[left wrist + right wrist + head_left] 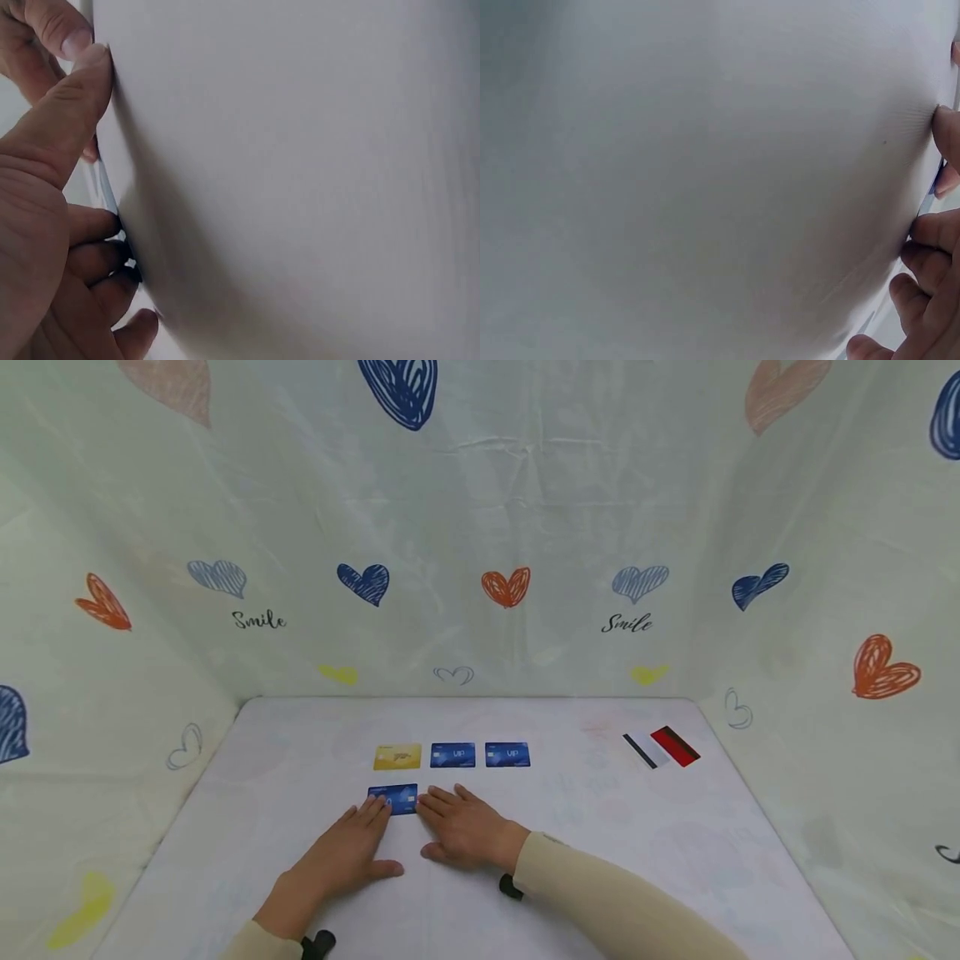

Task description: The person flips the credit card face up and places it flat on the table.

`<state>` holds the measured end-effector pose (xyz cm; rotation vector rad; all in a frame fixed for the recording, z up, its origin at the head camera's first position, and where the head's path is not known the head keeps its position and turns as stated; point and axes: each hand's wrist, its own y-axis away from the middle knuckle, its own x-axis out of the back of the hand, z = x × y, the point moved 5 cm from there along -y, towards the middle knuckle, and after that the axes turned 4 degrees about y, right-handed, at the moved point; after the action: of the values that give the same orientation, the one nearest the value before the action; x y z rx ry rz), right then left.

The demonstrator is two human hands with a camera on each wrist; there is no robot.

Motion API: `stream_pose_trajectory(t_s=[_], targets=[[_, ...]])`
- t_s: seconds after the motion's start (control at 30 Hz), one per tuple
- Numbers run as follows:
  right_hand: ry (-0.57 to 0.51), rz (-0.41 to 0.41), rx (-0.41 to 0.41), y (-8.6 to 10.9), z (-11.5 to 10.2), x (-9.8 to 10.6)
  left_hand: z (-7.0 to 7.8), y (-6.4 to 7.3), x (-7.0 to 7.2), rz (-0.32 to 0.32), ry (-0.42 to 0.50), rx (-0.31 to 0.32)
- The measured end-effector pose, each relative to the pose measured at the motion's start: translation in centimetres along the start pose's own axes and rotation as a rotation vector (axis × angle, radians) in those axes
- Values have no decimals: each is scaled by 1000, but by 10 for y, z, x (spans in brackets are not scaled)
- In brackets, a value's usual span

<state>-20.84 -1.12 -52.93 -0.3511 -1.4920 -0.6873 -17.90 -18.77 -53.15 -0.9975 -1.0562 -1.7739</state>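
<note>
Your left hand (341, 858) and right hand (471, 831) lie palm-down, fingers extended, thumbs spread; the blue, rectangular, plastic-looking card (403, 799) sits under your left fingertips, beside your right. Only the head view shows the gold, rectangular card (397, 757) beyond them.

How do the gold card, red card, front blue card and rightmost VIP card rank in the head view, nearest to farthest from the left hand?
1. Front blue card: at the left hand, partly covered by it.
2. Gold card: left end of the back row.
3. Rightmost VIP card: same row's right end.
4. Red card: far right.
</note>
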Motion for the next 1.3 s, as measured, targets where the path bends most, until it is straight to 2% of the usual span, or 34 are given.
stream_pose_trajectory(t_s=[0.3,0.67,1.3], targets=[[-26,-2,3,-8,-2,-1,-5,-1,4,-1,18,-14],[-26,4,2,-9,-2,-2,0,0,2,-3,17,-27],[-43,-5,-16,-11,1,-2,-2,-7,3,-21,34,-26]])
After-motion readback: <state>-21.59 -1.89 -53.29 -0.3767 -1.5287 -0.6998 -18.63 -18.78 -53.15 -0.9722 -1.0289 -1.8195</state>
